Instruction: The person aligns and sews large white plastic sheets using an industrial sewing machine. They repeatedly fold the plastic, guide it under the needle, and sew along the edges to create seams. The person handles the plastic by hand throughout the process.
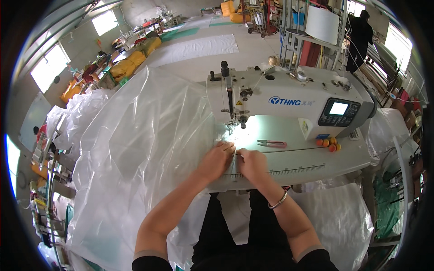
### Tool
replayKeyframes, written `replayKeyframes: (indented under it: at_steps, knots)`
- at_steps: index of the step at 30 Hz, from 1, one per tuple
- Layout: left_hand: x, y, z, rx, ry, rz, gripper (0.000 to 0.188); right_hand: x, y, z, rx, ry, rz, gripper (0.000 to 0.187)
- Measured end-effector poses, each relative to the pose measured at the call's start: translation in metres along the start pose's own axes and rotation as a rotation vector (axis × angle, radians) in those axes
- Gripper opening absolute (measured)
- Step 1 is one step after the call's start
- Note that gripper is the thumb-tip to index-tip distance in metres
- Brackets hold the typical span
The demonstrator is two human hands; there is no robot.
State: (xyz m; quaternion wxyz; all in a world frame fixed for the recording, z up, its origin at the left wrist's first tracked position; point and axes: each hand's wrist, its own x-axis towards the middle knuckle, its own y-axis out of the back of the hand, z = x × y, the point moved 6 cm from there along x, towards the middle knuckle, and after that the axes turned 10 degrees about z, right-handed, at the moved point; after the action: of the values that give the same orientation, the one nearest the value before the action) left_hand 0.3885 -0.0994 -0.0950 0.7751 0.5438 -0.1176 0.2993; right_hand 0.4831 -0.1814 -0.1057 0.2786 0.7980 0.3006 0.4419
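Note:
A large sheet of translucent plastic film [131, 135] drapes over the left of the sewing table and down toward the floor. My left hand [218, 158] is closed on its right edge, just in front of the needle area of a white sewing machine [280, 92]. Close beside it, my right hand [251, 163] pinches the same edge, its fingertips nearly meeting the left ones. Exactly how the film is folded between the fingers is hidden. The machine's lamp lights the spot under the needle. A bracelet [279, 199] circles my right wrist.
Pink-handled thread snips [272, 143] lie right of my hands, with several small orange-red fruits [332, 143] farther right. A ruler strip [298, 170] runs along the table front. More plastic film [337, 226] hangs at lower right. A person in dark clothing [359, 40] stands at back right.

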Motion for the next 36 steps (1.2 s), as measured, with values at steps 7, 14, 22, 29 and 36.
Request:
replayKeyframes:
  at_steps: [7, 14, 22, 29, 36]
  knots:
    - [0.007, -0.002, 0.002, 0.113, -0.013, 0.046, 0.029, 0.063, 0.0, 0.052, 0.477, -0.331, 0.233, 0.03]
    - [0.008, -0.012, -0.011, 0.173, -0.016, 0.013, 0.032, 0.078, -0.015, 0.059, 0.489, -0.355, 0.27, 0.025]
    - [0.0, -0.008, 0.005, 0.152, 0.001, -0.004, 0.033, 0.079, -0.014, 0.063, 0.415, -0.27, 0.33, 0.021]
    - [-0.004, 0.003, 0.008, 0.059, 0.043, 0.061, 0.035, 0.06, 0.04, 0.061, 0.121, -0.124, 0.188, 0.022]
    - [0.012, -0.003, -0.034, 0.043, 0.225, 0.215, 0.025, 0.023, 0.06, 0.087, -0.189, -0.034, -0.061, 0.017]
